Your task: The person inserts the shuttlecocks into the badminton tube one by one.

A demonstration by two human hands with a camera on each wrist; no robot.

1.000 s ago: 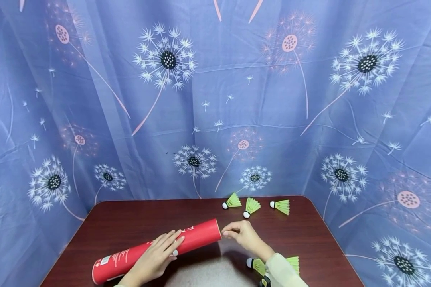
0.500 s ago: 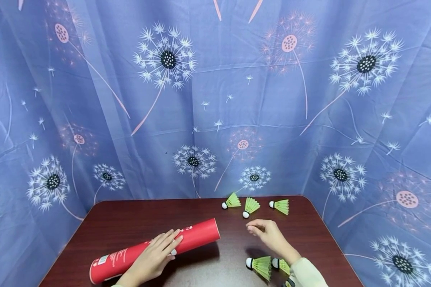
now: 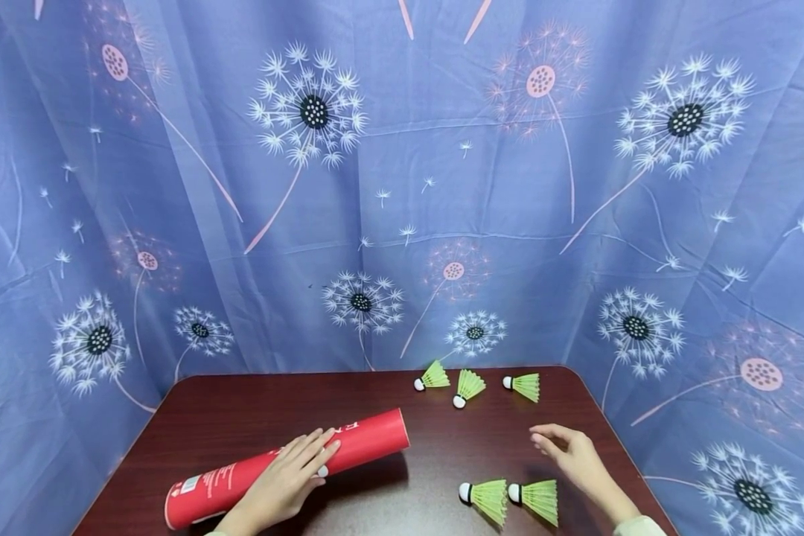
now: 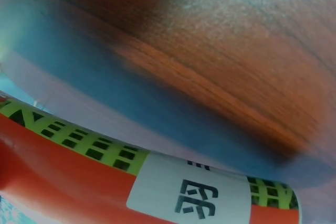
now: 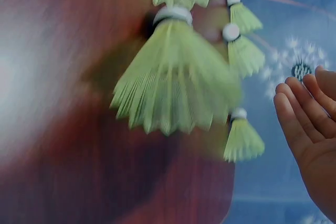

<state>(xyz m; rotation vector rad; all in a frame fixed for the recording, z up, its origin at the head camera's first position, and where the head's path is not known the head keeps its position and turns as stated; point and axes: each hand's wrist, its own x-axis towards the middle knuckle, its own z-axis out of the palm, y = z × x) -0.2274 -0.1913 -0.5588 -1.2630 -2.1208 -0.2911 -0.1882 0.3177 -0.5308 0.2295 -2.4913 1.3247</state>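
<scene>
A long red shuttlecock tube (image 3: 371,441) lies slanted across the left half of the table, its right end raised above a shadow. My left hand (image 3: 286,475) holds it around the middle, fingers over the top and thumb on the near side. The left wrist view shows the tube's side (image 4: 68,177) with a green checked band and a white label. My right hand (image 3: 576,458) hovers at the right, fingers loosely bent and holding nothing. Below and left of it lie two yellow-green shuttlecocks, the left one (image 3: 485,497) and the right one (image 3: 539,499), corks pointing left.
Along the back edge of the dark wooden table (image 3: 254,402) lie three more shuttlecocks: a left one (image 3: 435,375), a middle one (image 3: 470,385) and a right one (image 3: 525,386). A blue curtain (image 3: 402,186) with dandelion prints hangs behind and at both sides.
My right hand has moved from the tube's right end out to the right, uncovering the two near shuttlecocks. My left hand stays on the tube, which has shifted very slightly left.
</scene>
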